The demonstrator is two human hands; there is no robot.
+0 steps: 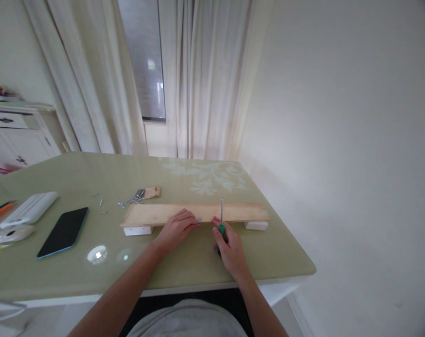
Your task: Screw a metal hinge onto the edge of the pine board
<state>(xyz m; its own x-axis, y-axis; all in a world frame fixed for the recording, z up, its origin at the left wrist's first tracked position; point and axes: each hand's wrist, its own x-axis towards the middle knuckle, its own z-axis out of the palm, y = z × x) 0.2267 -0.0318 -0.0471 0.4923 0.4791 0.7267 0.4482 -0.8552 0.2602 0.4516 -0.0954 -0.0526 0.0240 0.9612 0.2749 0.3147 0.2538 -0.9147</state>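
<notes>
A long wooden board (156, 214) lies across two white blocks (137, 230) on the green table (275, 252). My left hand (177, 229) rests on the board's near edge, fingers closed around a small metal piece (199, 219). My right hand (229, 250) is wrapped round the green handle of a screwdriver (221, 220), whose shaft points away over the board.
Loose screws (103, 206) and a small wooden piece with metal parts (147, 193) lie behind the board. A black phone (63, 231), a white device (29, 208) and a white mouse-like object (14, 233) sit at the left. A wall stands to the right.
</notes>
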